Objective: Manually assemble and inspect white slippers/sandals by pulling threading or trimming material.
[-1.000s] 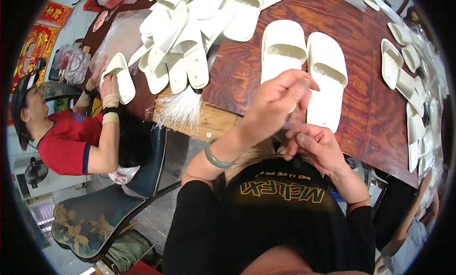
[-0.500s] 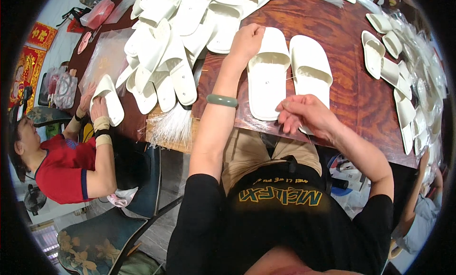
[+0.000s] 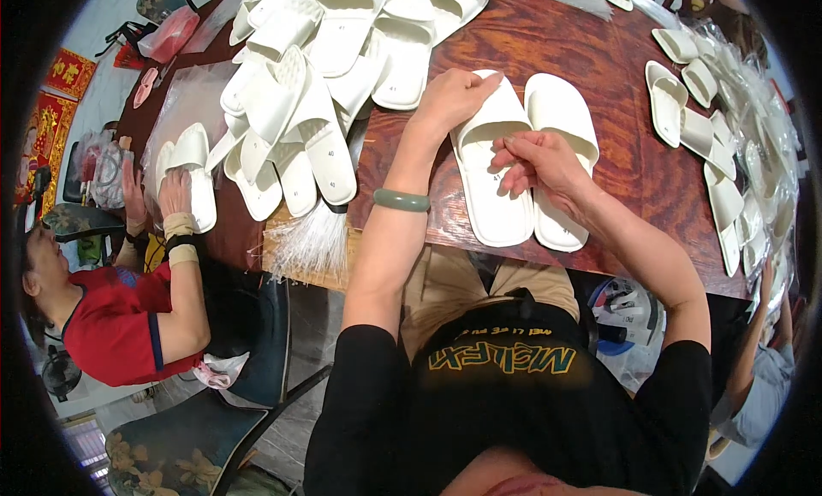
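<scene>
Two white slide slippers lie side by side on the table in front of me, toes pointing away. My left hand (image 3: 455, 102) is closed on the strap and toe edge of the left slipper (image 3: 498, 207). Over the inner edge of that slipper, just below its strap, is my right hand (image 3: 545, 166). Its thumb and forefinger are pinched together and the other fingers curl; anything thin between them is too small to make out. The right slipper (image 3: 561, 111) rests against the left one, partly covered by my right hand and wrist.
White slippers (image 3: 351, 34) are piled at the back left. A bundle of thin white strands (image 3: 310, 243) lies at the table (image 3: 634, 201) edge. Bagged slippers (image 3: 753, 145) line the right side. A co-worker in red (image 3: 120, 325) handles slippers at left; another person's arm (image 3: 758, 333) shows at right.
Both slippers have come nearer to me, the left one turning slightly. My left hand has shifted onto its strap, and my right hand has moved up from the heel end to below the strap.
</scene>
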Action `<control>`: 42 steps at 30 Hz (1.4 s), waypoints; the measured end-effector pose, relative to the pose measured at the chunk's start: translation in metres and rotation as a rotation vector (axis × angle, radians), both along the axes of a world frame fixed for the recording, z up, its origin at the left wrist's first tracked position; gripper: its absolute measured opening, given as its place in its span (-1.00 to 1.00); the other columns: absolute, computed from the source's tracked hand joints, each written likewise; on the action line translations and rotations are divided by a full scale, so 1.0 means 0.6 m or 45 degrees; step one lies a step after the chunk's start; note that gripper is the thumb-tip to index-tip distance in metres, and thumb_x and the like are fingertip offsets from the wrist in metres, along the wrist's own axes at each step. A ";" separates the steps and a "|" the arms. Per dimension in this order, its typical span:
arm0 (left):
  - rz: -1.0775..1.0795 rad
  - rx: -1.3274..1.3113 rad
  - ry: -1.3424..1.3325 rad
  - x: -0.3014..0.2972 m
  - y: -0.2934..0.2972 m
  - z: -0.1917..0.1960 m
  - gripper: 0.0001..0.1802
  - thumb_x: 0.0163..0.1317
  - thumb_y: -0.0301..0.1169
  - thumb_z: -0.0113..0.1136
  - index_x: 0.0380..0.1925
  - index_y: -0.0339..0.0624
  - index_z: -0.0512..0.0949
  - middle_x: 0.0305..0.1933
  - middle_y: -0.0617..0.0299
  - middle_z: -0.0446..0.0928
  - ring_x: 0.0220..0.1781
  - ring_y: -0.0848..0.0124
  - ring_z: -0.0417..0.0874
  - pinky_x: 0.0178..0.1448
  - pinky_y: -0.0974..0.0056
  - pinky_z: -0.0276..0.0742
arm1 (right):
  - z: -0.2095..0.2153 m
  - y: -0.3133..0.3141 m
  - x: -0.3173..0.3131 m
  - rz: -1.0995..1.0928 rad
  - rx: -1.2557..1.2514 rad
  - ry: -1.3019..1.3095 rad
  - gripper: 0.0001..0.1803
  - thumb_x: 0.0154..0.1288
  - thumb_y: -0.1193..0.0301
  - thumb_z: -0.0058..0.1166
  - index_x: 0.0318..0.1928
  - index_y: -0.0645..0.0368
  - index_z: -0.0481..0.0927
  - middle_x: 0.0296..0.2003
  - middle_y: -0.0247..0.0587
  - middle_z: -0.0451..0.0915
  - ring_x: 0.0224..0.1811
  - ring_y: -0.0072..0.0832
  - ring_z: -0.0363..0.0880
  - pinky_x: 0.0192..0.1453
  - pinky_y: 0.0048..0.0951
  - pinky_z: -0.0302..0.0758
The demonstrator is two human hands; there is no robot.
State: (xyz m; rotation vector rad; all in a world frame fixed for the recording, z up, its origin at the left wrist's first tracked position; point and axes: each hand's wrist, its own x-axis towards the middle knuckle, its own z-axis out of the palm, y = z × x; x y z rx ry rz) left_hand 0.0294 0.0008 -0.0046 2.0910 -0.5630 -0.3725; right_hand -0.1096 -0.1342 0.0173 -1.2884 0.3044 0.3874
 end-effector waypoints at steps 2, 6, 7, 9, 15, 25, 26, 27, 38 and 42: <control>-0.020 -0.180 0.039 -0.001 -0.005 -0.004 -0.56 0.19 -0.12 0.15 -0.37 -0.39 0.63 -0.41 0.14 0.62 -0.37 0.50 0.58 -0.26 0.38 0.48 | -0.004 0.000 -0.001 -0.023 0.011 -0.025 -0.70 0.37 0.40 -0.13 -0.12 0.48 0.43 -0.39 -0.08 0.58 -0.59 -0.44 0.60 -0.60 -0.59 0.52; 0.002 -0.380 0.162 0.005 -0.014 -0.017 -0.73 0.14 -0.32 0.22 -0.32 -0.36 0.63 -0.39 0.24 0.62 -0.38 0.54 0.57 -0.27 0.44 0.48 | -0.006 -0.001 0.001 -0.011 0.023 -0.035 -0.71 0.37 0.41 -0.14 -0.10 0.45 0.44 -0.39 -0.10 0.58 -0.58 -0.46 0.59 -0.57 -0.59 0.52; -0.019 -0.415 0.135 0.005 -0.015 -0.021 -0.73 0.14 -0.32 0.22 -0.32 -0.36 0.63 -0.39 0.24 0.62 -0.38 0.54 0.57 -0.27 0.44 0.48 | -0.006 -0.002 -0.003 -0.005 0.045 -0.012 -0.71 0.37 0.41 -0.15 -0.09 0.44 0.43 -0.39 -0.11 0.58 -0.57 -0.46 0.58 -0.55 -0.58 0.53; 0.038 -0.472 0.097 0.005 -0.017 -0.027 -0.77 0.13 -0.38 0.21 -0.33 -0.35 0.63 -0.41 0.25 0.61 -0.38 0.55 0.56 -0.27 0.45 0.47 | 0.001 -0.008 -0.017 0.042 0.013 -0.050 -0.71 0.37 0.40 -0.14 -0.10 0.43 0.46 -0.39 -0.12 0.59 -0.53 -0.47 0.58 -0.50 -0.58 0.52; -0.006 -0.471 -0.102 0.006 -0.024 -0.016 -0.87 0.20 -0.46 0.10 -0.36 -0.31 0.56 -0.37 0.32 0.58 -0.31 0.61 0.51 -0.18 0.48 0.43 | 0.056 -0.055 -0.138 0.423 -0.914 -0.609 -0.76 0.36 0.41 -0.08 -0.22 0.34 0.58 -0.37 -0.28 0.59 -0.36 -0.67 0.48 -0.29 -0.56 0.42; -0.240 -0.401 -0.153 0.014 -0.046 -0.006 -0.79 0.26 -0.34 0.08 -0.27 -0.29 0.51 -0.36 0.26 0.58 -0.35 0.51 0.54 -0.24 0.42 0.45 | 0.050 -0.035 -0.146 0.220 -0.973 -0.535 -0.82 0.30 0.43 -0.02 -0.26 0.32 0.54 -0.50 -0.17 0.54 -0.57 -0.58 0.43 -0.48 -0.50 0.37; -0.292 -0.514 -0.070 0.013 -0.046 -0.008 -0.76 0.29 -0.30 0.08 -0.22 -0.27 0.46 -0.38 0.27 0.54 -0.41 0.48 0.51 -0.32 0.40 0.45 | 0.044 -0.024 -0.136 0.136 -1.076 -0.711 -0.79 0.27 0.37 0.02 -0.28 0.30 0.55 -0.50 -0.05 0.56 -0.57 -0.34 0.51 -0.47 -0.39 0.40; -0.273 -0.511 -0.079 0.011 -0.046 -0.010 -0.76 0.29 -0.30 0.08 -0.22 -0.27 0.46 -0.38 0.27 0.54 -0.41 0.48 0.51 -0.32 0.40 0.45 | 0.040 -0.012 -0.125 0.143 -1.060 -0.802 -0.79 0.27 0.37 0.02 -0.28 0.30 0.55 -0.50 -0.05 0.56 -0.57 -0.34 0.51 -0.47 -0.39 0.40; -0.181 -0.579 0.095 0.019 -0.032 -0.007 -0.78 0.19 -0.39 0.13 -0.26 -0.35 0.53 -0.32 0.19 0.63 -0.27 0.53 0.59 -0.17 0.45 0.50 | -0.010 0.100 -0.039 0.191 -1.755 -0.991 -0.37 0.06 -0.13 0.14 -0.36 0.31 0.53 -0.68 -0.01 0.52 -0.57 -0.10 0.57 -0.43 -0.23 0.50; -0.190 -0.681 0.177 0.021 -0.029 -0.010 -0.80 0.18 -0.40 0.15 -0.29 -0.34 0.54 -0.32 0.18 0.62 -0.25 0.51 0.59 -0.14 0.45 0.49 | -0.012 0.098 -0.037 0.188 -1.717 -0.949 -0.39 0.00 -0.07 0.23 -0.29 0.31 0.51 -0.63 -0.02 0.54 -0.52 -0.10 0.59 -0.42 -0.24 0.50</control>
